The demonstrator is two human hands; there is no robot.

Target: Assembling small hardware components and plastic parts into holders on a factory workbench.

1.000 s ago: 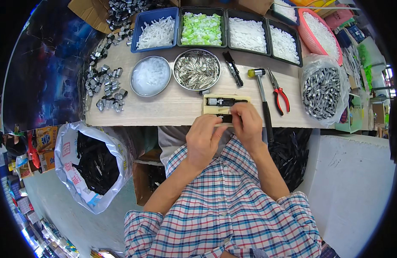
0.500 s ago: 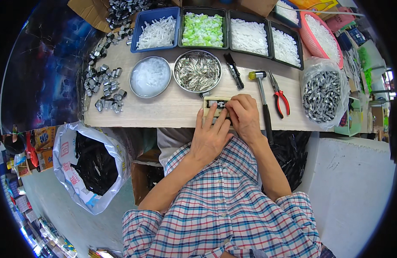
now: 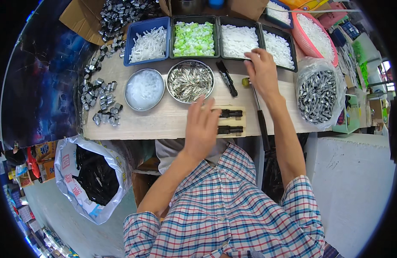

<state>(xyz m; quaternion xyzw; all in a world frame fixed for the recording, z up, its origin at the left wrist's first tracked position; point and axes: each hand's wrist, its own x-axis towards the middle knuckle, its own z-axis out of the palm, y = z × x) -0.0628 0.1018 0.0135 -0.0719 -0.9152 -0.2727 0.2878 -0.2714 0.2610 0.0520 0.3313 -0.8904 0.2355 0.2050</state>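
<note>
Just two black parts (image 3: 230, 121) side by side

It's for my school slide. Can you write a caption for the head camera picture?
Left hand hovers above a wooden jig; right hand reaches toward trays of white parts.

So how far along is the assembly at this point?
Two black parts already sit in the wooden jig. The right hand reaches toward the tray of white pieces, and the left hand hovers open beside the jig. Much looks left: the bowl of metal pins and the bag of grey parts are full.
</note>
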